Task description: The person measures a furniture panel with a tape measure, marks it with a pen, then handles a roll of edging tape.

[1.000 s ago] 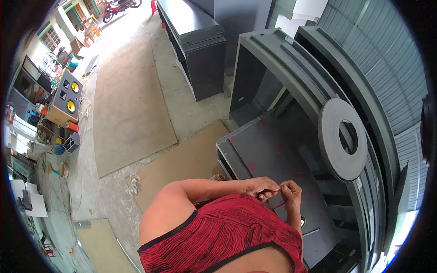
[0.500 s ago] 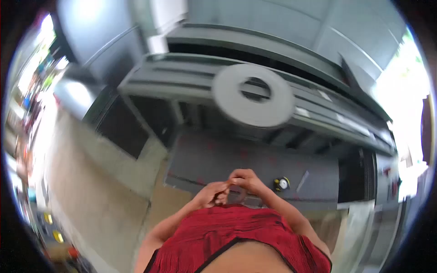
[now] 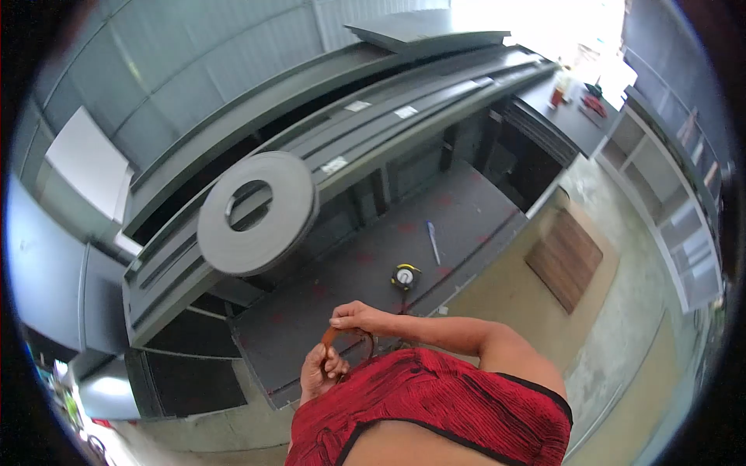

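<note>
Close to the red top, my left hand (image 3: 322, 370) has its fingers curled around one end of a curved brown strip (image 3: 330, 335). From above, my right hand (image 3: 362, 318) pinches the same strip, which bends round in a loop under the wrist. Both hands are over the near edge of a dark grey panel (image 3: 350, 272) with faint red marks. On that panel, just beyond my right hand, lies a yellow and black tape measure (image 3: 405, 276). Farther along it is a slim blue and white pen-like tool (image 3: 433, 241).
A large grey coil of flat banding (image 3: 291, 225) rests on long dark cabinet frames (image 3: 365, 128). To the right, a brown wood-grain board (image 3: 565, 260) lies on the floor near a white open shelf unit (image 3: 660, 194). Small items and a red object (image 3: 594, 105) sit on a far surface.
My view has swung to the right, so the coil and panel appear farther left and tilted. The brown strip shows more plainly between my hands, which both remain on it.
</note>
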{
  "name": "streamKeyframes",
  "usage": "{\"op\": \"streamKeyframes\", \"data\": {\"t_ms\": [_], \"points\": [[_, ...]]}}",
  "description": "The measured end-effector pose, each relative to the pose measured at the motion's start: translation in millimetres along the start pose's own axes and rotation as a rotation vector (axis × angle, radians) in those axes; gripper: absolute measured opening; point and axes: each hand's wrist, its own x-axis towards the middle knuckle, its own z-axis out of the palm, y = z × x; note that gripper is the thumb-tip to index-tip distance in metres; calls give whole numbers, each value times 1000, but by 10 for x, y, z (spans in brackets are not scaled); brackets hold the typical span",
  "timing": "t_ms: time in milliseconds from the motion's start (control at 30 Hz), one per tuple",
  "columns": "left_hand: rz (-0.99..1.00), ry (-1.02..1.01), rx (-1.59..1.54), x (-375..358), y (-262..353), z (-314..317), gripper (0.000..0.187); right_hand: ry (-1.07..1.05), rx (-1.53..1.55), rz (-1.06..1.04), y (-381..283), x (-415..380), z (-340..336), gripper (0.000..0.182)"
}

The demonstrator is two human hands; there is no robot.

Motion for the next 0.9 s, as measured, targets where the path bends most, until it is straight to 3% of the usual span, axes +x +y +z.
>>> {"op": "streamKeyframes", "data": {"t_ms": [233,433,567,667,900], "points": [[-63,10,-2,79,1,82,26,26,104,-15,161,-45,-121,28],[-100,-26,43,202,-46,88,25,195,-446,-473,171,-58,-104,33],[-124,-55,42,257,-36,100,24,19,-385,-307,76,-92,-189,31],[-139,-61,23,285,-46,142,23,18,-365,-218,183,-7,-262,31],[-180,-105,4,333,-44,78,23,-9,-291,-280,191,-4,-300,31]]}}
